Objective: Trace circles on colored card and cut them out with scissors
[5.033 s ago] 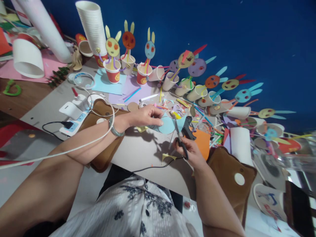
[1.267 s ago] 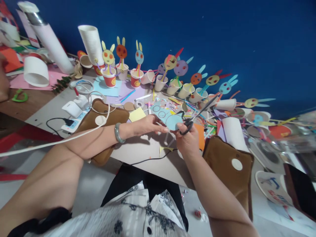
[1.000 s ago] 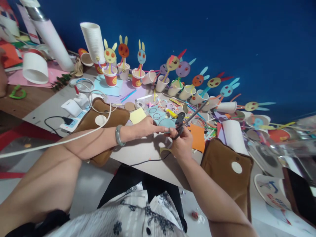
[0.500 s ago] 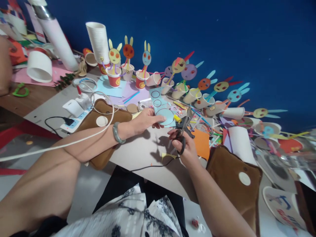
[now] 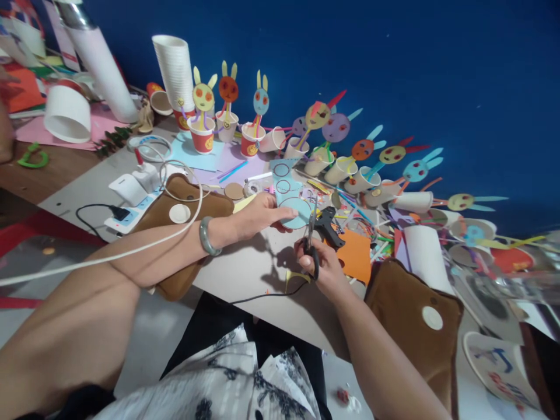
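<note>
A: How is the paper [image 5: 301,209] coloured?
B: It is tinted pale blue and patterned with dark-outlined circles, one large and two small
A: And the scissors [image 5: 311,226]?
B: Black is seen on the handles [image 5: 317,265], grey on the blades [image 5: 314,207]; black is repeated on the glue gun [image 5: 330,226], while the loose sheet [image 5: 356,254] is coloured orange
A: What is shown on the rabbit figures [image 5: 361,150]?
B: On one, a yellow face [image 5: 203,103] is given orange eyes; on another, a blue face [image 5: 261,102] is topped with yellow ears [image 5: 258,79]. The red cups [image 5: 202,142] are marked with yellow emblems
A: And the blouse [image 5: 227,379]?
B: White is broken up by dark floral motifs, while the wall [image 5: 415,70] is coloured deep blue
</note>
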`<state>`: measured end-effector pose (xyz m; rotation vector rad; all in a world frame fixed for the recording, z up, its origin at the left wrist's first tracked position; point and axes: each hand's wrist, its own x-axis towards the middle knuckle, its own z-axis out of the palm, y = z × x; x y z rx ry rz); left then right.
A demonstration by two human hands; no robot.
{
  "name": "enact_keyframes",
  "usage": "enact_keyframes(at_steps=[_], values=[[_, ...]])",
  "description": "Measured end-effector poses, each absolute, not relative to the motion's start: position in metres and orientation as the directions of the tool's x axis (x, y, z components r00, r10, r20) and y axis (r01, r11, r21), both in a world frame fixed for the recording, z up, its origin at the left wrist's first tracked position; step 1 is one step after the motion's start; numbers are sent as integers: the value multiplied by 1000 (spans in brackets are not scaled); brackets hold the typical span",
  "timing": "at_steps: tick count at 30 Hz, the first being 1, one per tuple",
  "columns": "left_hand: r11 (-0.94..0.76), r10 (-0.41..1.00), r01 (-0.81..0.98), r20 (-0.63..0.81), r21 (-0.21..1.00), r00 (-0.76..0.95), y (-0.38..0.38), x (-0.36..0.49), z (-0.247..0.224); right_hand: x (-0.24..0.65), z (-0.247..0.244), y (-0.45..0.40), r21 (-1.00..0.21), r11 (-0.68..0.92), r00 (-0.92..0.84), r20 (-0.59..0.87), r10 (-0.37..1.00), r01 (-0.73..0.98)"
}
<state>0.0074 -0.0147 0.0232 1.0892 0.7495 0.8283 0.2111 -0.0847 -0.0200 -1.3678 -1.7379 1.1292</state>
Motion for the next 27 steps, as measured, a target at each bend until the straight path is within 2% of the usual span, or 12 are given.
enact_keyframes(at_steps=[7,27], values=[[235,840,-134,-132,963,527,-15,7,26,212,-18,-82,-906,108,-233,11,972,408],[260,821,-101,-165,960,546,-17,5,32,213,-19,-81,-927,70,-223,-15,975,369]])
